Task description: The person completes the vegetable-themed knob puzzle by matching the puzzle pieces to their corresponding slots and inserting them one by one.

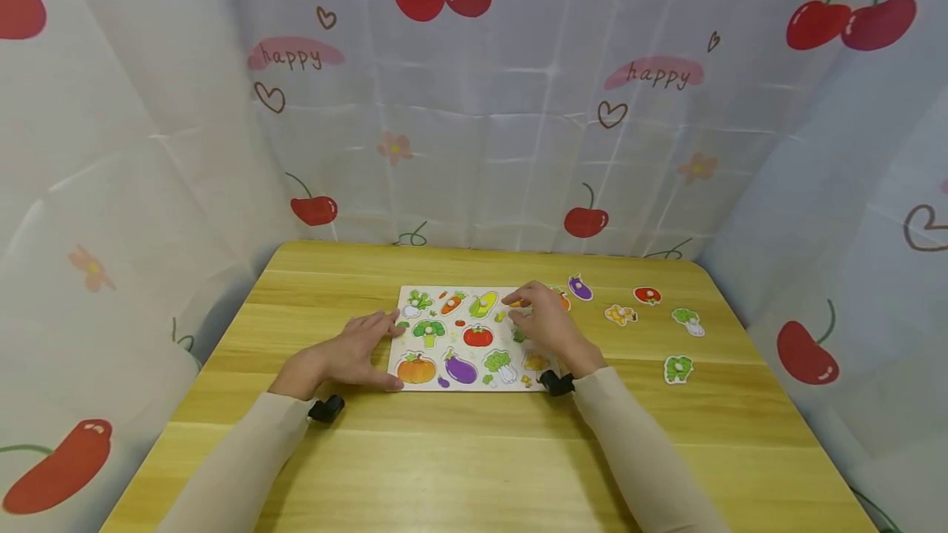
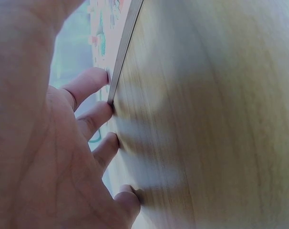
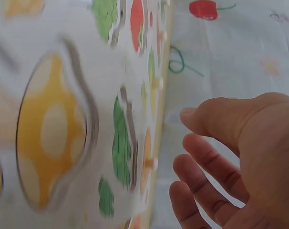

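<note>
A white puzzle board [image 1: 444, 336] printed with vegetables lies on the table. Knobbed carrot [image 1: 453, 303] and corn [image 1: 484, 304] pieces show near its far edge. My left hand [image 1: 354, 352] spreads at the board's left side, fingertips and thumb along the edge. In the left wrist view, two fingertips touch the board's side edge [image 2: 119, 64]. Over the board's far right part hovers my right hand [image 1: 546, 323], thumb and fingers loosely bent with a gap between them. Nothing shows in its grasp in the right wrist view. It hides part of the board, near an orange knobbed piece [image 3: 148, 163].
Right of the board lie loose pieces: an eggplant [image 1: 581, 288], a tomato [image 1: 648, 295], a yellow-orange piece [image 1: 620, 315], a bok choy [image 1: 689, 321] and a green leafy one [image 1: 677, 369]. Another orange piece [image 1: 564, 300] is partly behind the right hand. Cherry-printed curtains [image 1: 481, 122] surround the wooden table [image 1: 415, 459].
</note>
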The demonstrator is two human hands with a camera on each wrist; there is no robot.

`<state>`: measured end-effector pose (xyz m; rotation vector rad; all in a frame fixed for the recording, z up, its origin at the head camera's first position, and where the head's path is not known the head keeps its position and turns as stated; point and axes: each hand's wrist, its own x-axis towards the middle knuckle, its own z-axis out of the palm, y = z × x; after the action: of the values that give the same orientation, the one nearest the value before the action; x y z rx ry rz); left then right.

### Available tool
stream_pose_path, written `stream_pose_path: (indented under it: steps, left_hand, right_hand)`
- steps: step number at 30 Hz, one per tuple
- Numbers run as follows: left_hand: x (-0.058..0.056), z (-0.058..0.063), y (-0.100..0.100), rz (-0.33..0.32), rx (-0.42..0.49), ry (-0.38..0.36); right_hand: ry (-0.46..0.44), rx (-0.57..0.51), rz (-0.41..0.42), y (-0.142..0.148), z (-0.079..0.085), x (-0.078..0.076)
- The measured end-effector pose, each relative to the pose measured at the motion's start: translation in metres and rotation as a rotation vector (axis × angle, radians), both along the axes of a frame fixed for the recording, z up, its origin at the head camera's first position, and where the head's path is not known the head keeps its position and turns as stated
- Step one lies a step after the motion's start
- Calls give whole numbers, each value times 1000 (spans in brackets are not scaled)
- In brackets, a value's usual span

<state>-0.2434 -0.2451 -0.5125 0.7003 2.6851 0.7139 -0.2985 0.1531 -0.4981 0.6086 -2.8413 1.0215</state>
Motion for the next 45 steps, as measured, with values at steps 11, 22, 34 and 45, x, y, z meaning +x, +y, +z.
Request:
stream_pose_path:
  steps: [11, 22, 34, 45]
  left_hand:
    - [-2, 2, 1, -5, -4, 1]
    - [-2, 4, 3, 3, -15, -11]
    - [-3, -1, 0, 9, -10, -25]
    - [0, 1, 0, 3, -10, -23]
  right_hand:
    - [77, 6, -117, 68, -1, -14]
    - [80, 38, -188, 152, -3, -25]
    - [-24, 98, -249, 211, -7, -31]
    - [-28, 134, -233, 224, -20, -35]
